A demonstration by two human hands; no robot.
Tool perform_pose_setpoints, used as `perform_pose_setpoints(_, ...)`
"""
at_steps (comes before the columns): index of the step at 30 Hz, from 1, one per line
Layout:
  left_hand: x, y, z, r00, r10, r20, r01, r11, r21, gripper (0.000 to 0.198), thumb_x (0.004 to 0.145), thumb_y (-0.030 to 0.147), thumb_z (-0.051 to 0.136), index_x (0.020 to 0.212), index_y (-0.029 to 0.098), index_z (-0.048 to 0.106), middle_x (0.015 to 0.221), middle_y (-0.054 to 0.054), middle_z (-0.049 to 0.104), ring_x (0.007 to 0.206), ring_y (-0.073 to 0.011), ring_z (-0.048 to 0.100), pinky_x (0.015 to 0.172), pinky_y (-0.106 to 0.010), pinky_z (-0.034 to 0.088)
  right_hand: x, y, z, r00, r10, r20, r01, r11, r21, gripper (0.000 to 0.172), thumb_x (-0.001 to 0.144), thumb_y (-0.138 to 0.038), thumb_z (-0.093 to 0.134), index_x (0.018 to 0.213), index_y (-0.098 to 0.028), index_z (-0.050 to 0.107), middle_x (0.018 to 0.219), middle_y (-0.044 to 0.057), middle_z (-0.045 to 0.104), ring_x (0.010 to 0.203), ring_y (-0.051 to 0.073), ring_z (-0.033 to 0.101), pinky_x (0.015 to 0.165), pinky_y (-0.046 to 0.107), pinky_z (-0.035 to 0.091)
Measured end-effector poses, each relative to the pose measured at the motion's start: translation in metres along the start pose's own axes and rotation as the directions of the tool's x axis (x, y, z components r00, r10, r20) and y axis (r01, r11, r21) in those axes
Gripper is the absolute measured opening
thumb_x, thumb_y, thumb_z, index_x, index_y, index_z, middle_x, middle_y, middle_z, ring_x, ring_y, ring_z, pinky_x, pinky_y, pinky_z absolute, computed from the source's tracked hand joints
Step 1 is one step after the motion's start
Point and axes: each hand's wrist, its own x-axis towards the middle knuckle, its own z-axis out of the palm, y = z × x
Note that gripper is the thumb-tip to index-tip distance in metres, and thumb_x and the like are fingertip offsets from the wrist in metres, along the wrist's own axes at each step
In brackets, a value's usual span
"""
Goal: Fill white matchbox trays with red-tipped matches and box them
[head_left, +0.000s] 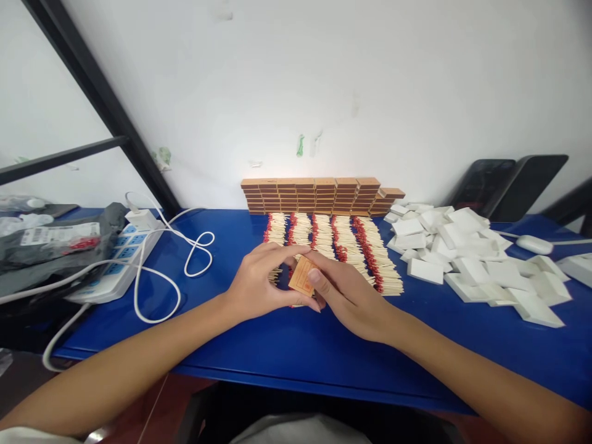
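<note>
A small tan matchbox is held up between my hands, over the front of the laid-out matches. My right hand grips it, with the thumb pressed on its printed face. Curved around the box's left side, my left hand has its thumb and fingers at the box's edges. Behind the hands lie several rows of red-tipped matches on the blue table. Against the wall stands a stack of brown-sided matchboxes. My fingers hide part of the held box and some matches.
White box trays are heaped to the right. Beyond them, two dark phone-like slabs lean on the wall, near a white plug-like piece on a cable. At left are a power strip, loose white cable and a grey plastic package.
</note>
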Motion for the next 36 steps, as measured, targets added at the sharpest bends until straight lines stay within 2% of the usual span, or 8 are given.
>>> perform_pose_setpoints(6, 0.007, -0.009, -0.007, 0.988, -0.151, 0.020, 0.150, 0.989, 0.009, 0.040, 0.085, 0.040, 0.088, 0.115, 0.021, 0.071, 0.107, -0.004, 0.081, 0.096, -0.0191, 0.077, 0.090, -0.031, 0.061, 0.001, 0.012, -0.011, 0.989, 0.053, -0.137, -0.059, 0.998, -0.035, 0.062, 0.111, -0.063, 0.034, 0.154, -0.021, 0.053, 0.080, 0.001, 0.068, 0.069, 0.018, 0.064, 0.071, 0.033, 0.050)
perform_pose_setpoints(11, 0.011, -0.032, -0.020, 0.956, -0.271, 0.115, 0.266, 0.962, 0.059, 0.044, 0.090, 0.048, 0.081, 0.120, 0.023, 0.062, 0.115, -0.005, 0.079, 0.107, -0.0223, 0.078, 0.093, -0.033, 0.061, 0.003, 0.016, -0.020, 0.977, 0.042, -0.207, -0.080, 0.980, -0.182, 0.063, 0.111, -0.062, 0.036, 0.152, -0.019, 0.055, 0.092, 0.006, 0.073, 0.075, 0.021, 0.068, 0.071, 0.035, 0.051)
perform_pose_setpoints(16, 0.018, -0.055, -0.037, 0.939, -0.340, 0.049, 0.331, 0.933, 0.137, 0.037, 0.099, 0.050, 0.069, 0.121, 0.023, 0.056, 0.120, -0.007, 0.075, 0.115, -0.0239, 0.075, 0.096, -0.035, 0.059, 0.006, 0.010, -0.030, 0.965, -0.008, -0.262, -0.072, 0.953, -0.295, 0.059, 0.111, -0.060, 0.036, 0.141, -0.017, 0.062, 0.085, 0.005, 0.072, 0.077, 0.023, 0.068, 0.075, 0.037, 0.050)
perform_pose_setpoints(20, 0.022, -0.084, -0.058, 0.924, -0.381, -0.032, 0.367, 0.863, 0.347, 0.040, 0.100, 0.056, 0.062, 0.122, 0.023, 0.060, 0.124, -0.008, 0.074, 0.113, -0.0272, 0.072, 0.098, -0.040, 0.056, 0.007, 0.009, -0.036, 0.958, -0.044, -0.284, -0.056, 0.941, -0.335, 0.055, 0.111, -0.058, 0.035, 0.134, -0.018, 0.065, 0.081, 0.004, 0.070, 0.076, 0.022, 0.066, 0.076, 0.037, 0.049)
perform_pose_setpoints(22, 0.022, -0.103, -0.071, 0.898, -0.441, -0.019, 0.402, 0.800, 0.446, 0.044, 0.100, 0.059, 0.057, 0.121, 0.021, 0.063, 0.125, -0.011, 0.073, 0.116, -0.0299, 0.069, 0.102, -0.044, 0.054, 0.007, 0.009, -0.036, 0.959, -0.052, -0.277, -0.051, 0.935, -0.352, 0.054, 0.112, -0.057, 0.035, 0.130, -0.018, 0.067, 0.082, 0.004, 0.070, 0.077, 0.022, 0.066, 0.076, 0.036, 0.048)
perform_pose_setpoints(24, 0.021, -0.123, -0.084, 0.831, -0.555, 0.024, 0.459, 0.710, 0.535, 0.050, 0.098, 0.063, 0.053, 0.120, 0.019, 0.065, 0.126, -0.013, 0.073, 0.118, -0.0312, 0.068, 0.105, -0.044, 0.052, 0.007, 0.008, -0.035, 0.963, -0.058, -0.265, -0.043, 0.933, -0.359, 0.053, 0.112, -0.057, 0.034, 0.126, -0.019, 0.068, 0.084, 0.005, 0.071, 0.079, 0.022, 0.065, 0.076, 0.036, 0.047)
perform_pose_setpoints(29, 0.023, -0.167, -0.102, 0.727, -0.683, 0.070, 0.523, 0.617, 0.587, 0.046, 0.088, 0.059, 0.061, 0.104, 0.017, 0.070, 0.107, -0.014, 0.079, 0.101, -0.0332, 0.073, 0.088, -0.041, 0.055, 0.007, 0.006, -0.033, 0.974, -0.063, -0.218, -0.017, 0.939, -0.344, 0.047, 0.113, -0.055, 0.034, 0.117, -0.021, 0.067, 0.089, 0.004, 0.072, 0.081, 0.021, 0.065, 0.074, 0.034, 0.044)
perform_pose_setpoints(36, 0.037, -0.206, -0.091, 0.694, -0.714, 0.090, 0.543, 0.601, 0.586, 0.046, 0.081, 0.059, 0.070, 0.102, 0.019, 0.077, 0.101, -0.012, 0.081, 0.096, -0.0329, 0.075, 0.085, -0.039, 0.056, 0.007, 0.008, -0.034, 0.974, -0.071, -0.214, -0.010, 0.936, -0.353, 0.044, 0.113, -0.052, 0.035, 0.109, -0.021, 0.066, 0.088, 0.004, 0.071, 0.078, 0.020, 0.062, 0.071, 0.033, 0.040)
